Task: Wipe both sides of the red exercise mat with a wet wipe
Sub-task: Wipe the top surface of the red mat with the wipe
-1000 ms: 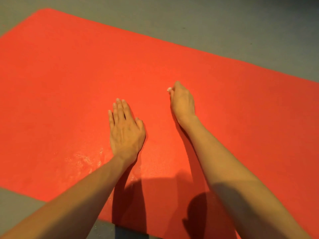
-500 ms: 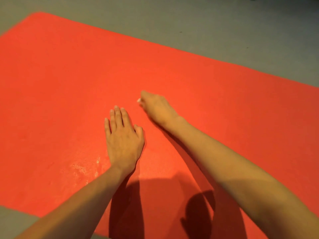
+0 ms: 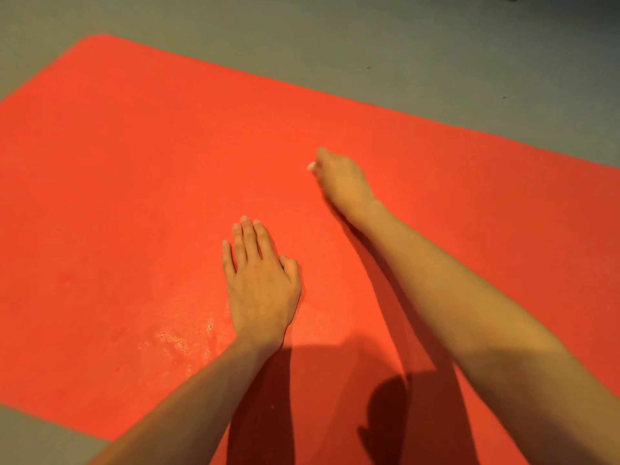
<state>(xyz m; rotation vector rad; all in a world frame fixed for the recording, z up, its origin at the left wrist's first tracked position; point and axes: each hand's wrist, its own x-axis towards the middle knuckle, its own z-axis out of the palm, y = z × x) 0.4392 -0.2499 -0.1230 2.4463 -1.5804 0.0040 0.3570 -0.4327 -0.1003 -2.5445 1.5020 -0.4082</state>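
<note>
The red exercise mat [image 3: 134, 182] lies flat on the floor and fills most of the view. My left hand [image 3: 261, 283] rests palm down on it, fingers straight and together. My right hand [image 3: 342, 179] is farther out on the mat, fingers curled over a wet wipe [image 3: 311, 166]; only a small white bit of the wipe shows at the fingertips. A wet, shiny patch [image 3: 174, 340] glistens on the mat left of my left wrist.
Grey floor [image 3: 402, 45] surrounds the mat beyond its far edge and at the near left corner [image 3: 40, 437]. My shadow falls on the mat between my forearms.
My right hand swept left toward my left hand with the wipe, then back out to the right and farther away. My left hand stayed pressed on the mat.
</note>
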